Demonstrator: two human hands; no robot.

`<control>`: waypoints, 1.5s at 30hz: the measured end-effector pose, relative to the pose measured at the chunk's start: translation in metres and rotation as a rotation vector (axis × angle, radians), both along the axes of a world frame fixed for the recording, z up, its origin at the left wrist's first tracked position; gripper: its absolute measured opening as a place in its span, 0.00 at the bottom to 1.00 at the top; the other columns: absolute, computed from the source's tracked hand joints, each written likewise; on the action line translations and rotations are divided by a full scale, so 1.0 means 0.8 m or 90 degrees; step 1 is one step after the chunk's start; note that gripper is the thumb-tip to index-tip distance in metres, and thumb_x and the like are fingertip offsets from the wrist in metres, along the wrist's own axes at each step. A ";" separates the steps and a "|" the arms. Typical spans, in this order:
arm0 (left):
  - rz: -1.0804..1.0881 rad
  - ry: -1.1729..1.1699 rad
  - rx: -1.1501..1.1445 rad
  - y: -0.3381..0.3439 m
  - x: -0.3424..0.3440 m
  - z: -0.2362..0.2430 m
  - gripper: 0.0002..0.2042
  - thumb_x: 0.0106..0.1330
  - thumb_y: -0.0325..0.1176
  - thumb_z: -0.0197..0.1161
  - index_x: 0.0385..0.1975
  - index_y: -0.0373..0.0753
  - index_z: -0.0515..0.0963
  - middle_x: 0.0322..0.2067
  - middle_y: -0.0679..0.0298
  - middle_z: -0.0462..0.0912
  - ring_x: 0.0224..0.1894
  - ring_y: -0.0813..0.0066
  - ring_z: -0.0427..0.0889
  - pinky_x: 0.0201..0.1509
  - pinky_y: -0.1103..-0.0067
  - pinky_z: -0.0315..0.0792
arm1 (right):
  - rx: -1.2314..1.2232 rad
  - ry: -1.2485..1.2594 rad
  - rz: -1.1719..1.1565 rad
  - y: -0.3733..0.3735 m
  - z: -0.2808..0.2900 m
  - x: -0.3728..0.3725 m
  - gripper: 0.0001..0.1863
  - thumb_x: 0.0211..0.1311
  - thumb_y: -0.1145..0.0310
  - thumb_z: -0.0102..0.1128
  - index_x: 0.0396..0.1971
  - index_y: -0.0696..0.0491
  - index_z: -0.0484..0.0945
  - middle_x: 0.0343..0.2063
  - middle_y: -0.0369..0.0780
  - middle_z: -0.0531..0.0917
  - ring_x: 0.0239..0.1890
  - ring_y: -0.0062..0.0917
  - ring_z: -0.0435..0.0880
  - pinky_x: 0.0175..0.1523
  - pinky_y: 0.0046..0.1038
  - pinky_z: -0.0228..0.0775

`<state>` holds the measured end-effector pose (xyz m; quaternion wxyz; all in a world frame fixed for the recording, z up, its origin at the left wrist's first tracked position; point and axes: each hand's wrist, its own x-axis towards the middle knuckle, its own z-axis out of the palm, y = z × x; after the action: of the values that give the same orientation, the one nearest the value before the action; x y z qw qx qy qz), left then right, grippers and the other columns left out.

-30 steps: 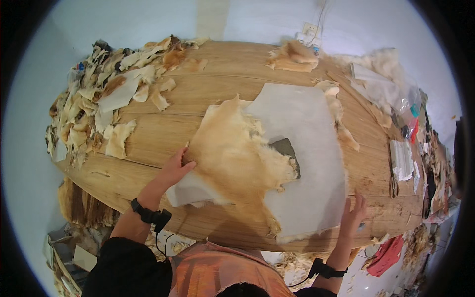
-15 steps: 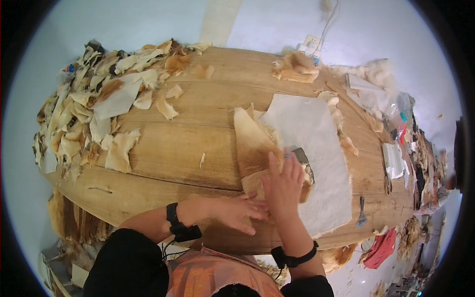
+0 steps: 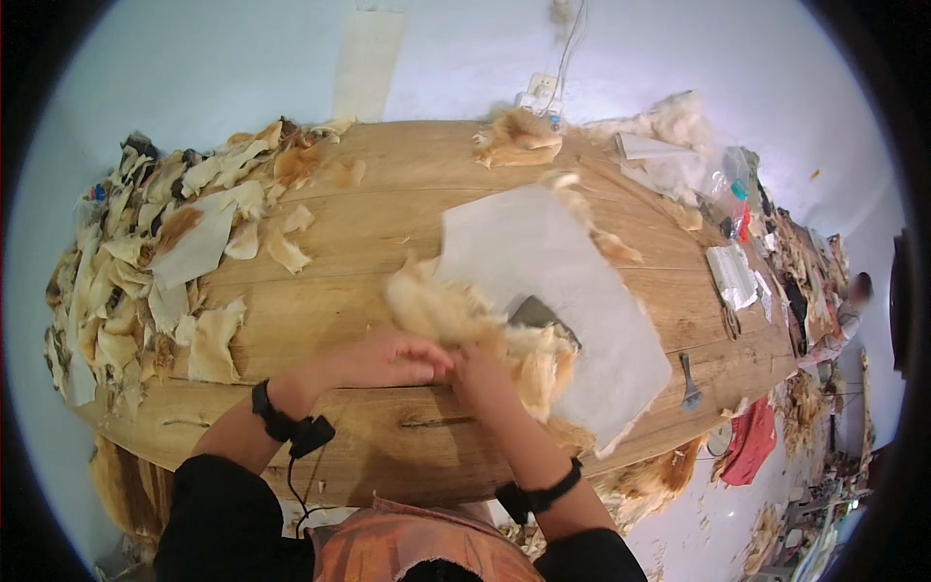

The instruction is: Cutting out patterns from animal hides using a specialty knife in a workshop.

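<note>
Down near the front edge of the tabletop (image 3: 388, 436), both hands meet: the left hand (image 3: 388, 357) and right hand (image 3: 482, 380) are curled, fingers pinching a tuft of pale fluffy fur (image 3: 456, 320). Just beyond it lies a white sheet (image 3: 562, 281) with a dark grey piece (image 3: 539, 312). Scraps (image 3: 165, 262) crowd the far left corner.

Right hand (image 3: 482, 380) fingertips: buried in the cream fur pelt (image 3: 465, 325).
Dark flat tool (image 3: 539, 315): mostly covered by fur; kind unclear.
Table (image 3: 388, 242) right end: clutter too small to identify.
Person (image 3: 853, 296) beyond right end: blurred.
</note>
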<state>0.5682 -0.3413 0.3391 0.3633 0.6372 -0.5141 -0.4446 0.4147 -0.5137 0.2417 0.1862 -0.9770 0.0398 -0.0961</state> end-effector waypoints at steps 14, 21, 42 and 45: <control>0.342 -0.763 0.087 -0.140 0.158 -0.129 0.28 0.63 0.42 0.68 0.62 0.40 0.70 0.60 0.56 0.74 0.68 0.57 0.68 0.73 0.55 0.53 | -0.072 0.065 0.172 -0.016 0.037 -0.250 0.15 0.54 0.65 0.60 0.43 0.34 0.83 0.35 0.31 0.76 0.44 0.29 0.76 0.52 0.34 0.69; 0.378 -0.712 0.177 -0.052 0.172 -0.125 0.19 0.63 0.47 0.67 0.48 0.42 0.76 0.45 0.61 0.85 0.55 0.59 0.79 0.57 0.60 0.62 | -0.143 0.014 0.163 -0.094 0.021 -0.240 0.08 0.53 0.63 0.60 0.33 0.33 0.82 0.35 0.32 0.75 0.44 0.33 0.75 0.55 0.39 0.67; 0.436 -0.496 0.071 0.077 -0.052 -0.067 0.32 0.71 0.52 0.59 0.68 0.38 0.67 0.65 0.48 0.70 0.69 0.49 0.67 0.69 0.62 0.65 | -0.121 -0.114 -0.130 -0.179 0.022 -0.022 0.29 0.58 0.68 0.64 0.62 0.45 0.74 0.54 0.43 0.78 0.58 0.41 0.73 0.65 0.44 0.62; 0.359 -0.566 0.073 0.024 -0.047 -0.118 0.37 0.72 0.52 0.58 0.74 0.37 0.58 0.73 0.46 0.59 0.76 0.49 0.55 0.78 0.58 0.49 | -0.159 -0.078 -0.188 -0.184 0.005 -0.019 0.33 0.56 0.71 0.66 0.65 0.45 0.71 0.57 0.43 0.76 0.60 0.41 0.73 0.64 0.44 0.64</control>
<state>0.5303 -0.3219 0.2449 0.1803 0.8966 -0.4021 -0.0437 0.3994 -0.6609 0.2458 0.0499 -0.9683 0.1591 -0.1857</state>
